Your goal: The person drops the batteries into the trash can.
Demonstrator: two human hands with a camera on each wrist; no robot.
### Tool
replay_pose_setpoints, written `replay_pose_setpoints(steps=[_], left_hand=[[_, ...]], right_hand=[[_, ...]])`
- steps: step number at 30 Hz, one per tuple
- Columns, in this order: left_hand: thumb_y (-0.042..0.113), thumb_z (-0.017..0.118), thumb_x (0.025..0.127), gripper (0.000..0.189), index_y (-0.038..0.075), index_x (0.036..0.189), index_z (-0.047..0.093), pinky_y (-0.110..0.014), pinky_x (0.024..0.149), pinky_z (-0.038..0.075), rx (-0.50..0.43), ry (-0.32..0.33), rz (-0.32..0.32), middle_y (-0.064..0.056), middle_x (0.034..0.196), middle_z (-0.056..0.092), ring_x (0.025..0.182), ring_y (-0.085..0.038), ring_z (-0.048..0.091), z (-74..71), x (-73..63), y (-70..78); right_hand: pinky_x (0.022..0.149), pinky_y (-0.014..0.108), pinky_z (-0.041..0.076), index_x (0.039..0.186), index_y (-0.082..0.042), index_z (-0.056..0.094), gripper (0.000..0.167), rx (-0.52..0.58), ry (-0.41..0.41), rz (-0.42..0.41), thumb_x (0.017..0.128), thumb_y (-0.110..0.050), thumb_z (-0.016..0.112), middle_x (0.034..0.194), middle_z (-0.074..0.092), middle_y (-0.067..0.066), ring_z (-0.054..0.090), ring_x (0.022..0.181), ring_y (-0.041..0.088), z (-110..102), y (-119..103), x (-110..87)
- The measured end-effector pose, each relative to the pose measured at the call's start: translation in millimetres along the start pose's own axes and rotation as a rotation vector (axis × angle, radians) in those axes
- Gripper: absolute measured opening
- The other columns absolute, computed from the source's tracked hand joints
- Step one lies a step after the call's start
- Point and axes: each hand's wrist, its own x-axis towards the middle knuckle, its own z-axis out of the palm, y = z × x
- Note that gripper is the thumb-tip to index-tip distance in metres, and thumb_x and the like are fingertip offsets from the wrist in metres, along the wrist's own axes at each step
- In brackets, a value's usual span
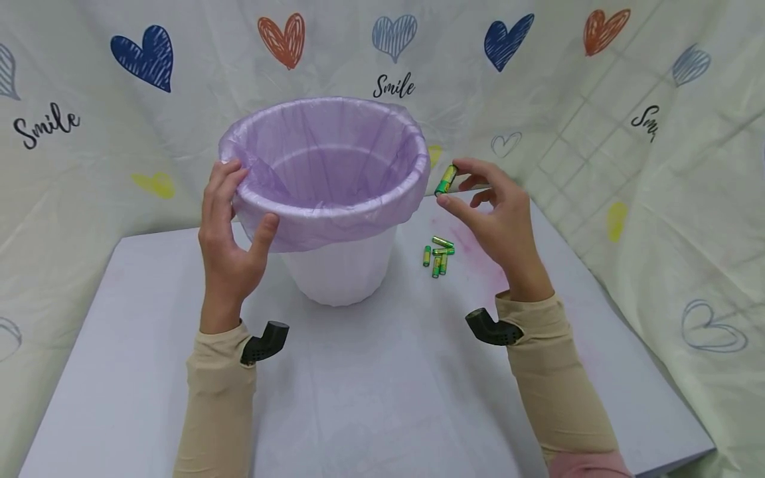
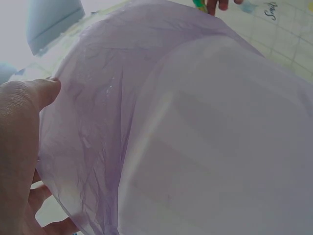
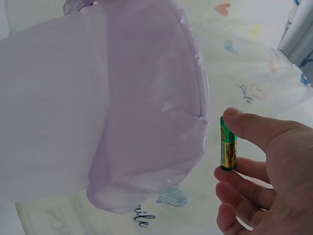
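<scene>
A white trash can (image 1: pixel 343 272) stands on the table, lined with a thin purple bag (image 1: pixel 335 229) folded down over its rim. My left hand (image 1: pixel 233 245) holds the can at the left of the rim, fingertips bent over the edge and thumb against the bag's outer side. Just right of the rim, my right hand (image 1: pixel 499 216) pinches a green and gold battery (image 1: pixel 446 180) between thumb and fingers. The right wrist view shows this battery (image 3: pixel 228 144) held by its two ends beside the bag. Several similar loose batteries (image 1: pixel 439 252) lie together on the table below.
The white table (image 1: pixel 358 398) reaches back to a pale cloth backdrop (image 1: pixel 203 119) printed with hearts and the word Smile. The cloth also hangs along both sides. A black curved mount (image 1: pixel 265 342) sits on the left wrist, another (image 1: pixel 493 327) on the right.
</scene>
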Motion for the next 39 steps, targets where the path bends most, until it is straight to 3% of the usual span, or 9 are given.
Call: replay_pose_setpoints(steps=[11,18,39], left_hand=[[0.043,0.059,0.088,0.064,0.0,0.134,0.05,-0.051,0.105,0.045,0.006,-0.008,-0.008,-0.015,0.145,0.047,0.147,-0.026,0.028,-0.6,-0.9,-5.9],[0.046,0.058,0.089,0.065,-0.001,0.134,0.05,-0.051,0.104,0.045,0.0,-0.003,-0.006,-0.017,0.144,0.047,0.147,-0.027,0.029,-0.2,-1.1,-2.4],[0.041,0.059,0.089,0.063,-0.002,0.133,0.05,-0.051,0.103,0.045,-0.007,-0.001,-0.012,-0.018,0.143,0.047,0.147,-0.025,0.028,-0.3,-0.5,1.4]], right_hand=[[0.073,0.021,0.046,0.125,-0.014,0.064,0.049,-0.007,-0.019,-0.033,0.079,-0.013,0.078,0.119,0.066,0.004,0.057,0.096,0.014,4,-12,12.9],[0.074,0.022,0.047,0.125,-0.014,0.064,0.049,-0.03,-0.031,-0.037,0.079,-0.019,0.079,0.118,0.066,0.001,0.056,0.097,0.008,8,-20,16.8],[0.074,0.022,0.043,0.126,-0.011,0.063,0.051,-0.041,-0.065,-0.058,0.079,-0.024,0.079,0.116,0.066,0.001,0.055,0.097,0.009,24,-30,32.2]])
